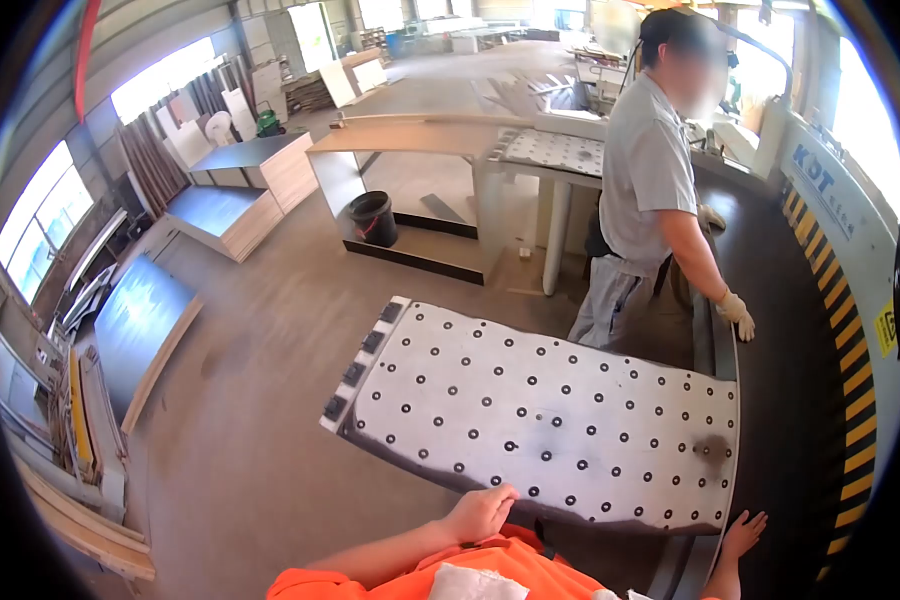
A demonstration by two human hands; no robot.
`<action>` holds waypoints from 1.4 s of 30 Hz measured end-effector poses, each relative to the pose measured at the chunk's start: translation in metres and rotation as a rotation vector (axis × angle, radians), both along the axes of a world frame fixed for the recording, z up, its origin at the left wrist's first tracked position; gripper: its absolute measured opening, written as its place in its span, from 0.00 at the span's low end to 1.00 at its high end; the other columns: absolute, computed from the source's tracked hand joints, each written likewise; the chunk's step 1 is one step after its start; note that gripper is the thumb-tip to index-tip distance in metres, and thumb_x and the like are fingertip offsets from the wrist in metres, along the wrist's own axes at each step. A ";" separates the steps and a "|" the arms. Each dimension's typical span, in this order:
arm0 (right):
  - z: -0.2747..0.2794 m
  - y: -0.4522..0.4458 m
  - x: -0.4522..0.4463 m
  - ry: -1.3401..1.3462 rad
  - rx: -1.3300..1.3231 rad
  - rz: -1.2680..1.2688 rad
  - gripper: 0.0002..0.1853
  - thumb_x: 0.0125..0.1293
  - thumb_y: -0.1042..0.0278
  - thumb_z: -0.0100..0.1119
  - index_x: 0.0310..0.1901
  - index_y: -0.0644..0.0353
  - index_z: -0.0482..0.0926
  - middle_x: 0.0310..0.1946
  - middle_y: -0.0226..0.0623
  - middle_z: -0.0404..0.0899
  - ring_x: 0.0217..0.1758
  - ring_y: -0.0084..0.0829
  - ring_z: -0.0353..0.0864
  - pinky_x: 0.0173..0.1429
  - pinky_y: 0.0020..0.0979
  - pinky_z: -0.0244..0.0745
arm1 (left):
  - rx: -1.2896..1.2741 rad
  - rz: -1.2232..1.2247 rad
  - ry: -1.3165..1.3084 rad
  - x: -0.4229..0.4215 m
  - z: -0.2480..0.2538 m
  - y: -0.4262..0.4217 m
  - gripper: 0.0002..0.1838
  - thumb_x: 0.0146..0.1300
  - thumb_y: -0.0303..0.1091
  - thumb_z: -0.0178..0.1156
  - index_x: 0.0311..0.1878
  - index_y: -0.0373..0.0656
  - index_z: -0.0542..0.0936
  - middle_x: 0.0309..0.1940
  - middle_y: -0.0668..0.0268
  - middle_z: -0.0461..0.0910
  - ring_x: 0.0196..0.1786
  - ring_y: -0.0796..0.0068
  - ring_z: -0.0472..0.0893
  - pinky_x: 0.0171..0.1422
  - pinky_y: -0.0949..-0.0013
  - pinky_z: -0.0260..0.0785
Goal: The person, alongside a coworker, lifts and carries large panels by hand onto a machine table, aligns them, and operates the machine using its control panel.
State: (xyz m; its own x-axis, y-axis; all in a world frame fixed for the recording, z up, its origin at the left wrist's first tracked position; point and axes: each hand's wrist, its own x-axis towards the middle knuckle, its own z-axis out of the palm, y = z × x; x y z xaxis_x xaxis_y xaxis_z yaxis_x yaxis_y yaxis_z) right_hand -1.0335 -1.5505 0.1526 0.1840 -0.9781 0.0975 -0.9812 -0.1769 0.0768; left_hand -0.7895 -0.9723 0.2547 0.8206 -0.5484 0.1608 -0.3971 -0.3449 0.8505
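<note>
My left hand (482,513) is curled closed at the near edge of a white machine table (560,420) dotted with black-ringed holes. Its palm side is hidden, so whatever it may hold cannot be made out. Out to the right, my right hand (744,534) lies with fingers extended on the dark machine bed (775,420), just past the table's end. No object shows in it. Black blocks (353,374) line the table's far left end, and a brownish smudge (711,450) marks its right part.
A co-worker (645,170) in grey stands beyond the table, one gloved hand (737,314) on the bed's edge. A machine beam (840,230) with yellow-black stripes runs along the right. A cabinet frame (400,145) holding a black bucket (373,218) stands behind; board stacks (240,185) are at left.
</note>
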 end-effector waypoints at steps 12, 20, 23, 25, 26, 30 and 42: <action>-0.016 0.138 -0.155 -0.373 0.044 0.079 0.33 0.74 0.59 0.52 0.74 0.68 0.58 0.78 0.52 0.52 0.82 0.49 0.49 0.82 0.42 0.44 | 0.096 -0.926 -0.075 0.081 -0.010 -0.070 0.17 0.64 0.28 0.59 0.57 0.42 0.77 0.38 0.58 0.78 0.39 0.53 0.80 0.41 0.57 0.74; 0.002 0.198 -0.284 -0.444 -0.009 -0.289 0.34 0.73 0.54 0.54 0.73 0.67 0.61 0.78 0.49 0.54 0.82 0.47 0.49 0.82 0.41 0.46 | 0.194 -1.147 -0.165 0.057 -0.010 -0.198 0.21 0.65 0.31 0.59 0.61 0.42 0.74 0.46 0.55 0.80 0.48 0.50 0.81 0.49 0.55 0.75; 0.003 0.172 -0.294 -0.391 -0.027 -0.251 0.37 0.70 0.55 0.58 0.74 0.67 0.59 0.79 0.48 0.52 0.82 0.48 0.48 0.82 0.44 0.45 | 0.105 -1.164 -0.208 0.027 -0.004 -0.265 0.25 0.65 0.32 0.59 0.65 0.43 0.72 0.49 0.55 0.80 0.50 0.51 0.81 0.51 0.55 0.75; 0.008 0.111 -0.292 -0.324 -0.016 -0.208 0.39 0.69 0.55 0.58 0.75 0.67 0.57 0.79 0.48 0.51 0.82 0.48 0.47 0.82 0.45 0.45 | 0.164 -1.126 -0.224 -0.004 -0.007 -0.327 0.28 0.65 0.34 0.60 0.68 0.43 0.69 0.56 0.52 0.76 0.57 0.49 0.77 0.60 0.53 0.72; 0.015 0.093 -0.286 -0.254 0.030 -0.215 0.39 0.71 0.54 0.55 0.76 0.67 0.54 0.80 0.47 0.49 0.83 0.48 0.45 0.83 0.46 0.43 | 0.156 -1.107 -0.262 -0.018 -0.010 -0.354 0.28 0.65 0.34 0.60 0.68 0.42 0.69 0.58 0.52 0.75 0.60 0.49 0.76 0.62 0.53 0.71; 0.022 0.013 -0.266 -0.218 0.065 -0.155 0.39 0.73 0.54 0.52 0.77 0.66 0.50 0.81 0.46 0.45 0.84 0.45 0.42 0.84 0.45 0.39 | 0.180 -1.020 -0.278 -0.053 -0.031 -0.457 0.30 0.64 0.37 0.61 0.69 0.41 0.68 0.65 0.50 0.70 0.68 0.48 0.69 0.70 0.52 0.64; 0.042 -0.072 -0.236 -0.203 0.112 -0.078 0.40 0.72 0.52 0.50 0.77 0.69 0.49 0.80 0.48 0.44 0.84 0.44 0.40 0.84 0.44 0.37 | 0.426 -0.649 -0.636 -0.065 -0.077 -0.587 0.37 0.70 0.57 0.50 0.73 0.39 0.66 0.80 0.51 0.50 0.82 0.53 0.46 0.83 0.46 0.36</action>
